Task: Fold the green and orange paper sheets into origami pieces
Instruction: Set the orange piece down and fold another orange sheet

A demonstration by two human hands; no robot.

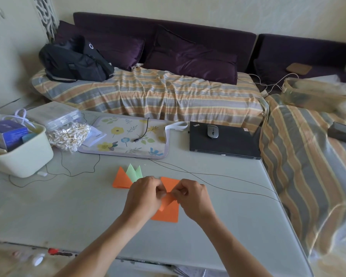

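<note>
Hands meeting mid-table: left hand and right hand both pinching orange sheet at its centre crease — fingertips curled tight on paper, likely setting a fold. Lower half flat on table for support. Finished orange piece and green piece parked just beyond, clear of work. Readable: "ThinkPad" on closed laptop.

Both hands meet over an orange paper sheet on a pale table — the left hand and right hand each pinch a raised flap at its centre. Just behind lie a folded orange piece and a green piece, overlapping. Farther back: a floral mat, a closed laptop bearing a mouse, and a cream bin at left.
</note>
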